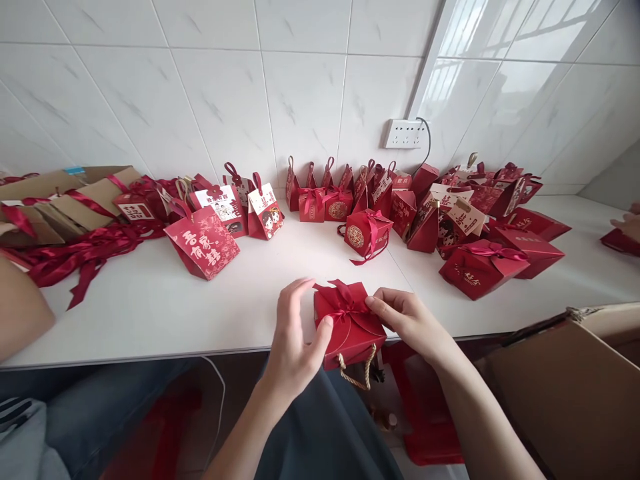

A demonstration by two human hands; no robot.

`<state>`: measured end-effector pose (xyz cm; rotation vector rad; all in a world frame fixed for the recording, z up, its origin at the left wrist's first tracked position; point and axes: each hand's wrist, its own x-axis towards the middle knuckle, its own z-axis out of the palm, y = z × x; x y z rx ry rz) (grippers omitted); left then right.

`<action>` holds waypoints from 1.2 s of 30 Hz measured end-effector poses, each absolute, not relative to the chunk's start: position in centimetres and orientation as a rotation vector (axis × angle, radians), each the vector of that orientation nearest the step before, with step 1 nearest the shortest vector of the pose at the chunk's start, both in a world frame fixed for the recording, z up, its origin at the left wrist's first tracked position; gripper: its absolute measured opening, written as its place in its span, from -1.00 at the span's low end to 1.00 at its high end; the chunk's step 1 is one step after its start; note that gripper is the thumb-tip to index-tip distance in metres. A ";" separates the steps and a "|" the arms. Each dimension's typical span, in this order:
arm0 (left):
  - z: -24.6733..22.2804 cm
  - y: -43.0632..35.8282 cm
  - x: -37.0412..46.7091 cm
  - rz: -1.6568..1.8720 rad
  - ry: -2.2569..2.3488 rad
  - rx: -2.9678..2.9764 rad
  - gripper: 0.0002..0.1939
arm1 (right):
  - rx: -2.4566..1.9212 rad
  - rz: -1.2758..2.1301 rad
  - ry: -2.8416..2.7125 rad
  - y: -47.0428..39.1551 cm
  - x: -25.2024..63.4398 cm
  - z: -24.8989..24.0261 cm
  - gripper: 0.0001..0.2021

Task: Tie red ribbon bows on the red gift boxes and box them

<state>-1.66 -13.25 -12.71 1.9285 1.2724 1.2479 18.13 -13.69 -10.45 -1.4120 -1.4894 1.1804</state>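
Note:
A red gift box (353,343) with a ribbon bow (343,300) on top and a twisted gold rope handle (356,383) stands at the table's front edge. Along its left side is my left hand (299,333), its fingers spread and the thumb near the bow; nothing is gripped in it. My right hand (400,313) is at the box's right, with thumb and index finger pinched at the end of the bow's right loop. Behind the box sits another red box with a bow and a gold round pattern (369,233).
Many red gift boxes (203,241) line the white table (260,293). Loose red ribbons (85,257) and a cardboard box (100,177) lie left, beside another person's arm (20,307). A large carton (565,387) stands at lower right; another person's hand (627,225) shows at far right.

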 end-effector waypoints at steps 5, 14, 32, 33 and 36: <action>-11.7 -14.2 -1.8 0.935 1.425 1.646 -0.61 | -1.322 1.254 -1.378 -13.7 18.1 -11.2 -0.52; -13.7 -13.2 -1.8 1.013 0.983 1.401 -0.60 | -1.135 1.371 -1.134 -13.7 17.9 -13.1 -0.55; -15.2 -13.2 -0.8 1.122 0.925 1.342 -0.63 | -0.997 1.456 -0.892 -13.4 17.5 -14.2 -0.52; -15.1 -13.2 -0.8 1.130 0.936 1.342 -0.63 | -1.020 1.436 -0.914 -13.3 17.5 -14.1 -0.52; -14.7 -13.0 -1.2 1.091 0.968 1.368 -0.62 | -1.147 1.334 -1.069 -13.6 18.0 -13.8 -0.55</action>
